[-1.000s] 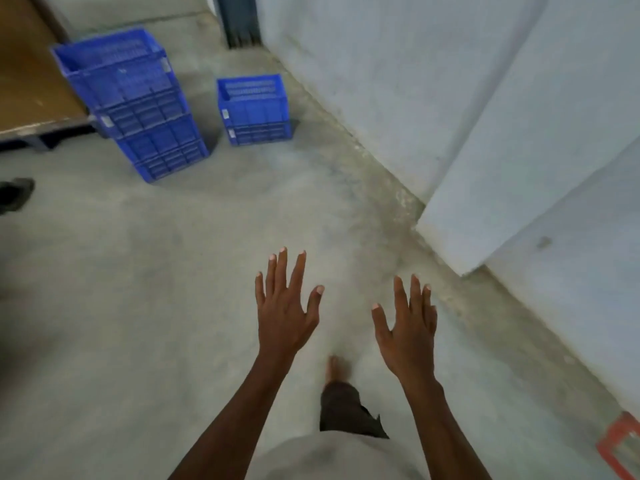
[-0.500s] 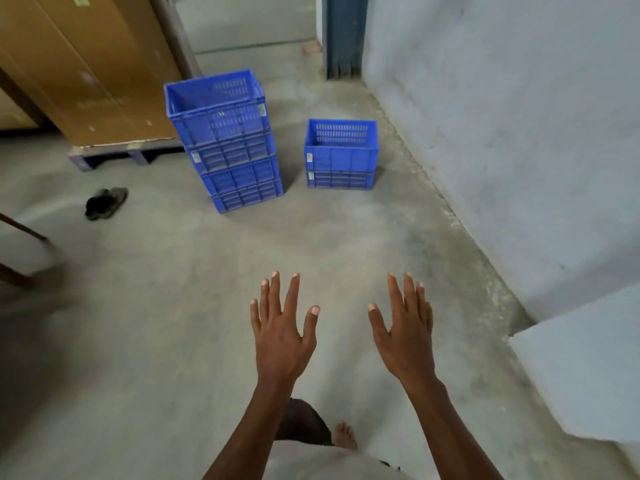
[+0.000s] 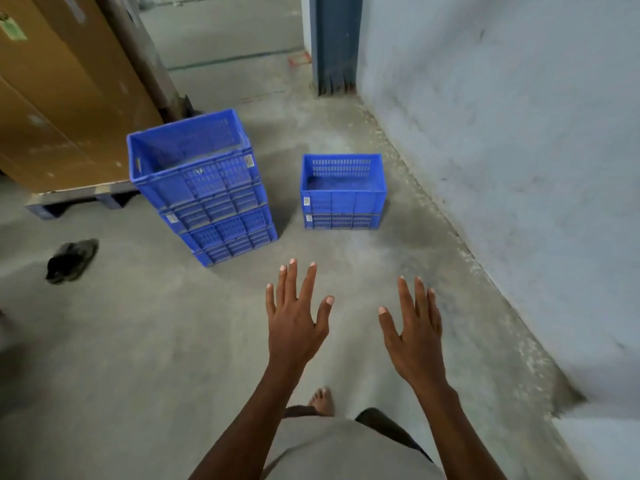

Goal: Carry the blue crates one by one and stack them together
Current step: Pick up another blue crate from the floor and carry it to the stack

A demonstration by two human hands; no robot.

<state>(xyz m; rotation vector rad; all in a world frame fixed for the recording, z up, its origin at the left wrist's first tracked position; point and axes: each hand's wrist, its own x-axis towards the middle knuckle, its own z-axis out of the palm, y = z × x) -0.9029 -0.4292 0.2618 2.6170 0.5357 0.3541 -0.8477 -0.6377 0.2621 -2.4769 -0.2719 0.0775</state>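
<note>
Both bare hands are held out in front of the body with fingers straight and spread, palms down, holding nothing: the left hand and the right hand float side by side above the grey concrete floor, apart from each other and touching no object. Ahead of them stand the blue perforated plastic crates in two groups. The taller stack of blue crates stands to the left, several crates nested one upon another, the top one open and leaning a little off square with those beneath. The shorter stack of blue crates stands to the right of it, well apart from the taller one, near the pale grey painted wall; it appears to be two crates, one set in the other. Behind the taller stack a large brown cardboard-covered load rests on a dark pallet. A dark sandal lies on the floor to the left of the stacks. A blue-grey steel column stands at the far end of the wall. One bare foot shows below the hands.
</note>
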